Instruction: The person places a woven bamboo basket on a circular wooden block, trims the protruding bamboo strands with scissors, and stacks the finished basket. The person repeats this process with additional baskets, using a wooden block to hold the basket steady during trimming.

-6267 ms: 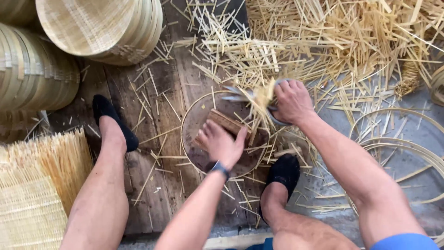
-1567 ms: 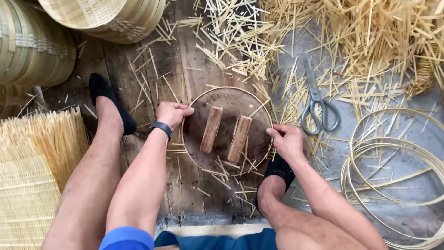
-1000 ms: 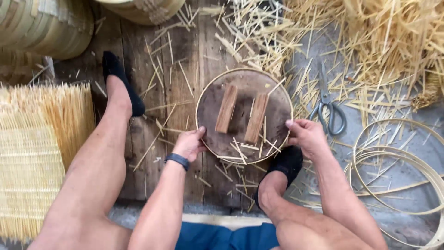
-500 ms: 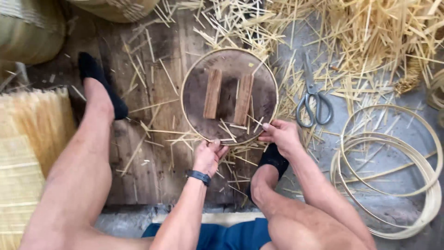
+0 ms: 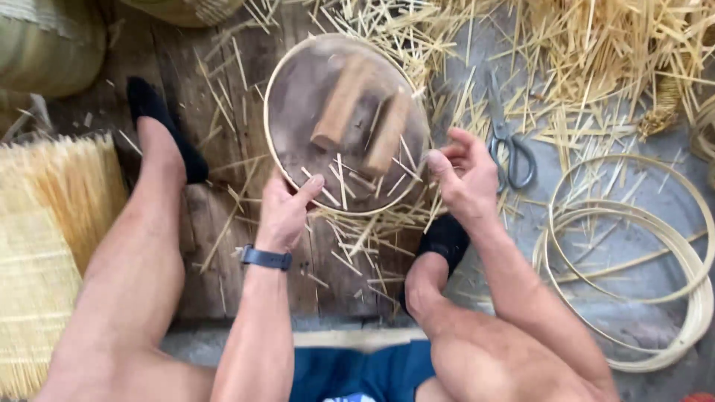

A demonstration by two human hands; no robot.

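Observation:
A round dark wooden board (image 5: pixel 298 97) with a thin bamboo hoop round its edge lies between my feet. Two short wooden blocks (image 5: pixel 339 112) (image 5: pixel 387 134) rest on top of it, along with loose bamboo slivers. My left hand (image 5: pixel 287 208), with a dark band on the wrist, grips the near left rim, thumb on top. At the right rim is my right hand (image 5: pixel 465 175), thumb pressed against the edge and fingers curled behind it. The board looks blurred and slightly raised.
Grey scissors (image 5: pixel 510 145) lie just right of my right hand. Coiled bamboo hoops (image 5: pixel 633 246) sit at the right. Cut bamboo strips (image 5: pixel 596 45) are heaped at the back. Woven mats (image 5: pixel 37 246) and stacked baskets (image 5: pixel 45 37) stand at the left. My black-socked feet flank the board.
Both hands have slid round the rim from the sides to the near edge. The board now looks bigger and closer, with its blocks shifted.

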